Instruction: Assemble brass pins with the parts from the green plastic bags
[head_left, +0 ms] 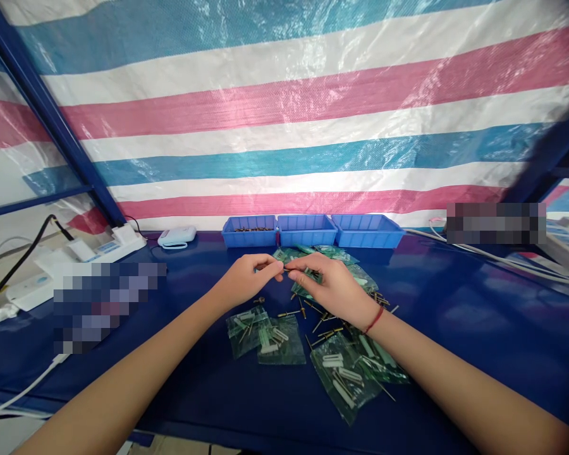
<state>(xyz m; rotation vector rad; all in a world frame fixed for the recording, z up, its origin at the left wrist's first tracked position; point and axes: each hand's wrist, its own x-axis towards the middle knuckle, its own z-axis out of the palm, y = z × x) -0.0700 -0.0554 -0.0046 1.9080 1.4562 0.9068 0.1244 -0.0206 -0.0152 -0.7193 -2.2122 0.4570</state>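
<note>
My left hand (251, 276) and my right hand (332, 284) meet fingertip to fingertip above the table. Both are closed in a pinch around something tiny, largely hidden by the fingers. Below them lie loose brass-coloured pins (327, 333) with thin shafts. Small clear bags (281, 344) with white sticks and thin metal pieces lie in front of my left hand. Another such bag (344, 373) lies nearer, below my right wrist. More greenish bags (341, 254) are heaped behind my hands, partly covered by them.
Three blue bins stand along the back: the left bin (249, 240) holds many small brass-brown pieces, beside the middle bin (307, 239) and right bin (368, 240). A white case (177, 237) and power strip (83, 260) are at left. Cables (493, 254) run at right.
</note>
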